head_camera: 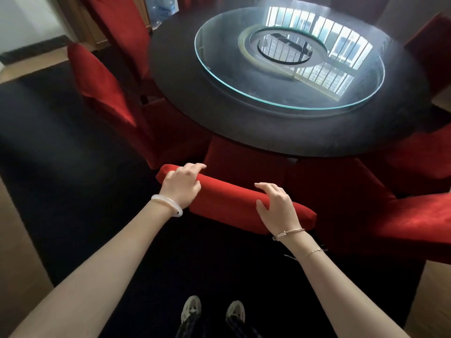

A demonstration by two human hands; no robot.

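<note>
The red chair back [227,198], facing the round table [219,123] at its near edge, runs far-left to near-right; the left hand [181,185] grips its left end, and the right hand [275,206] arches over the right end, its grip unclear.

No text, label, brand, number or sign is legible. The red chair back [231,198] under the left hand [181,185] and the right hand [274,206] is plain fabric. The water bottles [161,8], far beyond the left hand, are too blurred for any label to be read. The shoes [191,308], below and between the hands, show no readable mark.
</note>
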